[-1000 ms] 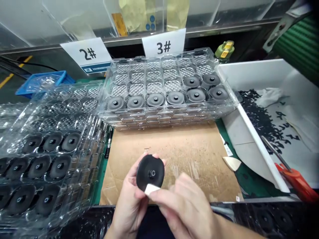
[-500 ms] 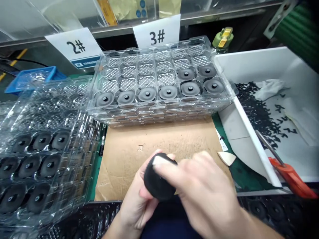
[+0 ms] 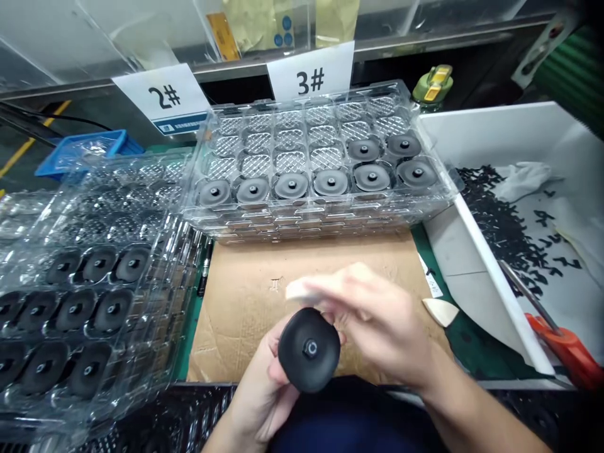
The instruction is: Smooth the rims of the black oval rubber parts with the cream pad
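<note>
My left hand [image 3: 264,371] grips a round black dish-shaped part [image 3: 302,371] from below and the left. The part is tilted toward me, and a small metal fitting shows at the centre of its face. Just above and to the right of it is my right hand [image 3: 377,314], blurred by motion. Its index finger stretches left over the part's upper edge, with a white covering [image 3: 299,290] at the fingertip. I see nothing held in the right hand, though its lower fingers are smeared. Brown cardboard [image 3: 245,283] lies under both hands.
A stack of clear trays [image 3: 292,211] holds several similar black parts behind the cardboard; another tray stack [image 3: 155,277] stands left. At right, a white bin [image 3: 500,277] contains small black pieces and an orange-handled tool [image 3: 566,349]. A cream wedge [image 3: 441,311] lies beside the cardboard.
The black part has turned so its face with the metal fitting shows. My right index finger has lifted off it, moving up. The view has shifted slightly.
</note>
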Demonstrator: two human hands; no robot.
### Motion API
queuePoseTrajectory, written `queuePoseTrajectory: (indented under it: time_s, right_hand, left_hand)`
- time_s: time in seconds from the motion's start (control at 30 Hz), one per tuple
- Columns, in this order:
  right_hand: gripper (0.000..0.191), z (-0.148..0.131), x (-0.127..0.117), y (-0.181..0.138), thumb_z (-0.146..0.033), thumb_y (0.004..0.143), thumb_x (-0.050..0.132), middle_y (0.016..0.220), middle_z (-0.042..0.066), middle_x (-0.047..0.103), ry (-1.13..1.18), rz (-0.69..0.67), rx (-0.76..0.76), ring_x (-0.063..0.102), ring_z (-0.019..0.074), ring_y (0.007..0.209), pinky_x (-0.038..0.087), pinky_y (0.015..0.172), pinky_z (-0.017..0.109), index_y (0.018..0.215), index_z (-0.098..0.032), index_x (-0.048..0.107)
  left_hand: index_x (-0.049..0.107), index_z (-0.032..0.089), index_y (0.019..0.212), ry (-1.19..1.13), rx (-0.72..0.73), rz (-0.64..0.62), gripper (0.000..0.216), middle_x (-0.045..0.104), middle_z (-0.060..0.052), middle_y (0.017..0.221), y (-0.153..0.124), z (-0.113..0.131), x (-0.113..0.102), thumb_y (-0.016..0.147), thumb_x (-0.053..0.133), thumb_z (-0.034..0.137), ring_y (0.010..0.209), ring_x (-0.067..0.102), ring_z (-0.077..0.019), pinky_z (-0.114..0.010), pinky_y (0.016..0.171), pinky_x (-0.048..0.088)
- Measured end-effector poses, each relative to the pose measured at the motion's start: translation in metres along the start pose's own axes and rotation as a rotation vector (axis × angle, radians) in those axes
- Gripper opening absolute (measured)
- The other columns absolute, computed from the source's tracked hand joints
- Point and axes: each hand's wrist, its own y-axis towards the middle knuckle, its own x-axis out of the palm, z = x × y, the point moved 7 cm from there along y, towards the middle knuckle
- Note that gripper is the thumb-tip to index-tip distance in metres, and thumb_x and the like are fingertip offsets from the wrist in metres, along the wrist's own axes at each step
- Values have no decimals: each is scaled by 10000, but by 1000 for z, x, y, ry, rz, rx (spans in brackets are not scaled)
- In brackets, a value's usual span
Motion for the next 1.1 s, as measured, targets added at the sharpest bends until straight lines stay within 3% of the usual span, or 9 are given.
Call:
queuePoseTrajectory:
  time_s: [0.13,0.33,0.5,0.57,0.67,0.77,0.93,1.03,1.1]
  right_hand:
    - [287,63,4,-40,-225,908,468,1112,15,599,-26,106,437,557,168,1000,469,812,272,1177,-273,554]
    - [245,98,65,-101,-234,872,486,748,11,649,-14,-72,473,613,178,693,517,637,322,1055,-259,646]
    - [293,54,20,-55,-230,872,510,1116,35,616,-53,260,492,583,214,1002,510,807,332,1157,-246,576]
    - [343,14,9,-29,-159,853,520,1104,26,617,-19,373,284,589,187,967,509,805,295,1186,-239,546]
    - [325,-14,28,-11,-108,843,486,974,37,650,62,176,129,609,166,814,519,703,280,1147,-188,567]
    - [272,8,40,-22,-143,866,469,942,15,658,56,-12,308,613,156,791,513,668,260,1090,-216,605]
    - [354,7,7,-23,-132,866,506,1110,7,607,-69,226,251,574,167,952,475,778,258,1195,-259,537]
    - [379,-17,16,-11,-82,865,464,968,28,633,-7,101,34,571,161,800,455,710,291,1215,-214,522]
    - [336,-16,27,-10,-75,865,451,797,17,616,-44,-53,97,537,153,688,426,635,292,1156,-197,566]
  left_hand:
    - [636,260,1079,-105,31,-53,548,654,-48,1127,-3,5,-6,564,764,396,1033,601,-258,-284,889,475]
    - [603,293,1121,-101,132,31,599,618,-50,1193,-1,12,-26,551,776,355,1060,586,-244,-280,881,485]
    - [611,275,1099,9,299,190,633,642,-34,1147,0,23,-32,505,827,256,1056,588,-200,-162,820,482]
    - [613,270,1090,48,358,231,636,649,-38,1132,-2,27,-31,494,834,239,1053,589,-194,-170,830,482]
    - [623,261,1068,60,437,271,611,650,-52,1124,-6,35,-34,496,835,232,1052,591,-223,-238,869,488]
    - [630,274,1056,36,455,307,571,656,-35,1115,-10,38,-41,524,822,199,1046,596,-224,-229,863,492]
    - [637,293,1045,9,386,221,572,667,-3,1087,-9,31,-29,506,829,267,991,617,-180,-188,847,482]
    - [631,289,1058,14,334,175,561,651,-9,1108,-8,32,-22,528,805,350,1020,598,-194,-207,853,482]
    - [623,284,1070,26,324,194,544,644,-14,1115,-9,36,-26,557,784,373,1032,594,-211,-221,848,491]
